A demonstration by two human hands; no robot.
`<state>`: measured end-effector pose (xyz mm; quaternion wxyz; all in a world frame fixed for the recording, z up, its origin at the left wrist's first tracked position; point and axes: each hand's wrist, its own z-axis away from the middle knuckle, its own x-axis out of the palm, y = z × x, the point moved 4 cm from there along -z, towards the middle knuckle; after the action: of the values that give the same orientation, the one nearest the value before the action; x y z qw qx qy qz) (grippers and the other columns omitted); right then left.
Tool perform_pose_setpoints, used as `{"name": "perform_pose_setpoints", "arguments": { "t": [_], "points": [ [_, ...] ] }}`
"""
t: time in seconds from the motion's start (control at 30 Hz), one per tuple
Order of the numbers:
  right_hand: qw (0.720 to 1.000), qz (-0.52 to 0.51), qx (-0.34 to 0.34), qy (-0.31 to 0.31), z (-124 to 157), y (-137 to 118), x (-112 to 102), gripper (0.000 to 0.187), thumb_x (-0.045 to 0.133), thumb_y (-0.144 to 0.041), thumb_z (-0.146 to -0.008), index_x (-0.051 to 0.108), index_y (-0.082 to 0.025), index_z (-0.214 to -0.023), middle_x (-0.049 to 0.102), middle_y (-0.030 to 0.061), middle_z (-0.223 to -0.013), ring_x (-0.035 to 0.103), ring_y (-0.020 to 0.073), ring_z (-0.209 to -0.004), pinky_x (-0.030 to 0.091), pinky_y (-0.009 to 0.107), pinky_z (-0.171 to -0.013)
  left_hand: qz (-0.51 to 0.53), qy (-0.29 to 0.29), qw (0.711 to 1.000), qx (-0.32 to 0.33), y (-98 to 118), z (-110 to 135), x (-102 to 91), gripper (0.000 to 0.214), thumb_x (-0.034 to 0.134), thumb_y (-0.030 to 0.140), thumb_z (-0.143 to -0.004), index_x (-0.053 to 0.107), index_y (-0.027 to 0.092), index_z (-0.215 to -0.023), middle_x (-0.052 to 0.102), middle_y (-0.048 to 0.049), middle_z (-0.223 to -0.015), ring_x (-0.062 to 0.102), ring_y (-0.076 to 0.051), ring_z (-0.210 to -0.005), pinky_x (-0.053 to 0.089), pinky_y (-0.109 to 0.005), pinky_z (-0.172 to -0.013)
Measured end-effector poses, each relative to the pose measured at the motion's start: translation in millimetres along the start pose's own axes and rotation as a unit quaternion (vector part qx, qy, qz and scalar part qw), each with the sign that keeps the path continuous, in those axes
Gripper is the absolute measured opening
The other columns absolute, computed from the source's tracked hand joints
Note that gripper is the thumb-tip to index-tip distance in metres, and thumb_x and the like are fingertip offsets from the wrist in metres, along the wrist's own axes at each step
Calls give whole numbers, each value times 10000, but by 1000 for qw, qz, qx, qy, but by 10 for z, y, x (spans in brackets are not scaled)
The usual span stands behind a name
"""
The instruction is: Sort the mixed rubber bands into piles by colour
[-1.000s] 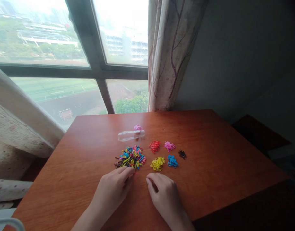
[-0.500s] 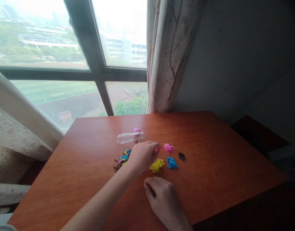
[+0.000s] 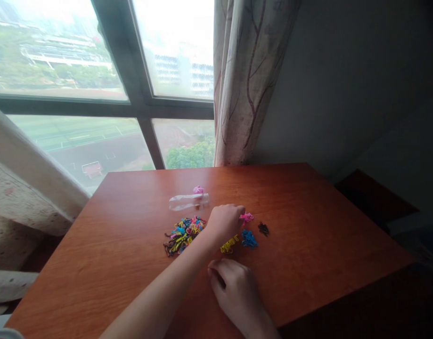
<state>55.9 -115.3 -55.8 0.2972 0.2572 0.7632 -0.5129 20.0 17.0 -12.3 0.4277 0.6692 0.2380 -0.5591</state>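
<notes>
My left hand (image 3: 226, 222) reaches across the table with its fingers pinched together, at the left edge of a small pile of pink rubber bands (image 3: 247, 218). Whatever the fingertips hold is hidden. Beneath and beside that hand lie a pile of yellow rubber bands (image 3: 229, 245), partly covered, and a blue pile (image 3: 249, 238). A few black bands (image 3: 263, 229) lie farther right. My right hand (image 3: 233, 287) rests nearer to me, its fingers curled and thumb pressed to them; I cannot make out anything in it. Left of my left wrist is a mixed-colour heap of bands (image 3: 183, 235).
A clear plastic bottle (image 3: 183, 202) lies on its side behind the heap, with a pink object (image 3: 198, 189) just beyond it. The brown wooden table (image 3: 113, 245) reaches to the window. Curtains (image 3: 244, 84) hang on both sides.
My left hand has moved right, from beside the mixed heap to the pink pile, uncovering more of the heap. My right hand keeps its place and pose. The view has shifted slightly.
</notes>
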Motion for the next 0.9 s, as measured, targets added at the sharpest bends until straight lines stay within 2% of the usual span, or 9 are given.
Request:
{"name": "perform_pose_setpoints", "arguments": {
  "t": [0.13,0.3,0.47,0.57,0.63,0.7,0.8,0.9],
  "points": [
    [1000,17,3,-7,-1,-7,10,171,489,-141,-893,616,-229,-819,650,-11,-748,619,150,-701,382,230,-655,2,18,1000,-14,-73,242,-143,173,509,281,-900,671,240,-945,735,-62,-904,696,-211,-810,467,-264,-664],
    [999,41,-1,-8,-8,-7,33,171,486,-145,-886,594,-232,-786,638,-20,-724,607,147,-676,348,237,-618,5,37,999,-38,-245,692,-302,180,488,230,-894,667,243,-896,729,-28,-841,679,-181,-745,421,-236,-607],
    [999,47,3,-16,-13,-24,42,154,503,-141,-886,601,-242,-823,657,-22,-753,623,149,-710,358,232,-641,33,61,996,-64,-520,1163,-278,212,454,242,-918,664,251,-885,726,-7,-822,672,-166,-738,418,-227,-609],
    [998,53,4,-17,-21,-36,39,143,516,-139,-880,599,-244,-829,661,-22,-759,622,146,-707,358,229,-640,48,78,992,-91,-666,1340,-228,198,470,273,-916,667,252,-898,708,2,-769,647,-148,-657,412,-221,-583],
    [998,56,5,-17,-29,-40,34,142,518,-137,-880,596,-243,-827,660,-22,-755,622,145,-702,358,228,-638,46,76,992,-90,-670,1353,-218,196,472,270,-914,665,246,-893,703,1,-757,647,-149,-657,417,-223,-586],
    [998,58,4,-16,-34,-41,30,145,512,-136,-880,592,-242,-821,656,-24,-745,620,144,-697,356,228,-635,34,66,995,-66,-580,1264,-236,202,462,243,-914,663,242,-893,713,-6,-788,666,-158,-709,430,-228,-608],
    [998,69,6,-10,-25,-34,29,152,503,-140,-878,578,-237,-789,644,-23,-720,608,141,-671,341,229,-611,-1,45,999,-14,-349,968,-269,222,441,214,-916,655,237,-860,718,-13,-817,678,-170,-743,427,-235,-598],
    [997,80,9,-7,-9,-19,39,162,497,-142,-879,565,-231,-761,630,-22,-702,597,139,-654,333,230,-600,-14,37,999,17,-146,587,-255,203,463,254,-918,657,240,-859,722,-19,-849,677,-173,-719,422,-238,-580]
  ]
}}
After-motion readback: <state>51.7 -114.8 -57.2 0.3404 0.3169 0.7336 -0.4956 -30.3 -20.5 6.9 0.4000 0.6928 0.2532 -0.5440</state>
